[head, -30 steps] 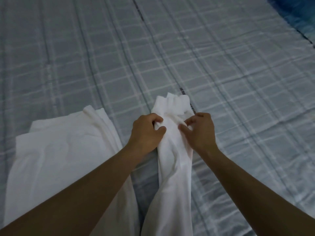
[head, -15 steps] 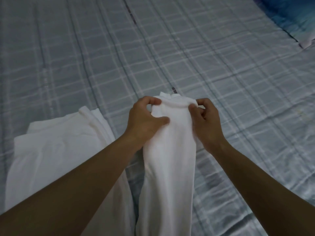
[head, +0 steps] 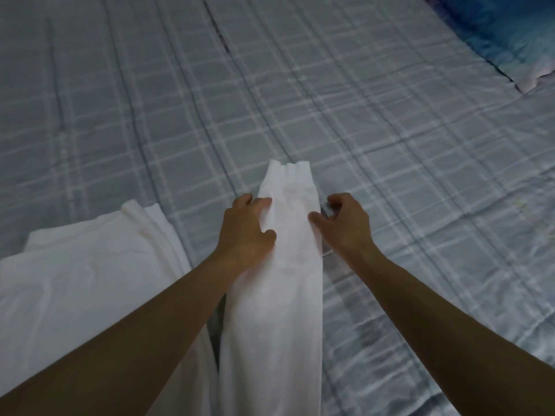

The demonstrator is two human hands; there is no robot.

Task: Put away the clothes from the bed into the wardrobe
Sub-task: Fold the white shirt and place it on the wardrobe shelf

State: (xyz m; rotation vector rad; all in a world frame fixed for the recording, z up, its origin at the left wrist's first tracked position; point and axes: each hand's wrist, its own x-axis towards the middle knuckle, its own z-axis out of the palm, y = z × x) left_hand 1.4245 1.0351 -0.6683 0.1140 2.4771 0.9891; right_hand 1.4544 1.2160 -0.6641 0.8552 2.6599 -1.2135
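Garment [head: 279, 265] is laid lengthwise on the bed [head: 390, 145]. Left hand [head: 246, 226] grip is clamped on its left edge. Right hand [head: 345, 226] sits at the right edge, grip state not determinable. Folding is judged in hand; an even fold-over is required next.

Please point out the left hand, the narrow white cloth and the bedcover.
left hand [head: 243, 232], head view, back of hand.
narrow white cloth [head: 279, 295], head view, its middle.
bedcover [head: 390, 145], head view, bare checked part.
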